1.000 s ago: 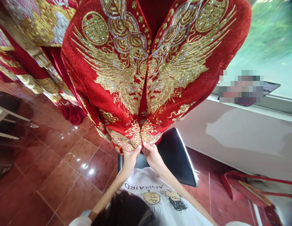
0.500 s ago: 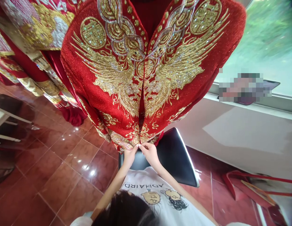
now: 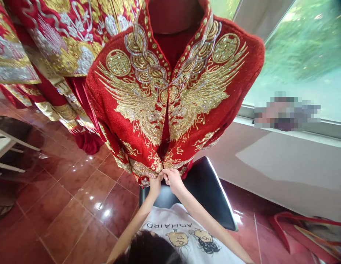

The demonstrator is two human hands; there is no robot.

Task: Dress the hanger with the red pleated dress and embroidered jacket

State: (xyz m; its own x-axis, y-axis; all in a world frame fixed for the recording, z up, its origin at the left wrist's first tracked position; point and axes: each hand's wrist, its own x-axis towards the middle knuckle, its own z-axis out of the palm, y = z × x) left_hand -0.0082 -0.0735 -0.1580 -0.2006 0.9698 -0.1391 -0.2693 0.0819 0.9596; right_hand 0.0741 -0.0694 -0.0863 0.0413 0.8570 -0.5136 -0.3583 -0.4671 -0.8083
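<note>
A red jacket thick with gold and silver embroidery hangs on a red mannequin torso in front of me. Its two front panels meet at a centre opening. My left hand pinches the bottom hem of the left panel. My right hand pinches the hem of the right panel right beside it. Both hands are closed on the cloth, fingertips touching the hem at the centre opening.
A black chair seat stands under the jacket. More red and gold garments hang at the left. A white ledge and a window are on the right. A white frame stands at the far left on red floor tiles.
My view has tilted up, so the jacket's collar and the mannequin neck now show. Both hands stay pinched on the hem and have drawn closer together at the centre.
</note>
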